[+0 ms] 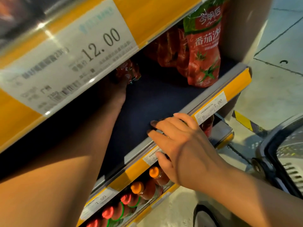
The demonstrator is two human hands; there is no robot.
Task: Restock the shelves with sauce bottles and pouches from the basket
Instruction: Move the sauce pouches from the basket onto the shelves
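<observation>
My left hand reaches deep into the dark blue shelf and holds a red sauce pouch at the back, under the upper shelf's edge. My right hand rests on the shelf's front rail, fingers straight over the edge and thumb below on the price strip. Red tomato sauce pouches stand at the right end of the same shelf. On the shelf below, sauce bottles with orange and red caps stand in a row.
A yellow price strip with a large 12.00 tag on the upper shelf hangs close in front of me. A grey basket or cart stands on the tiled floor at the right. Part of the blue shelf lies bare between my hands.
</observation>
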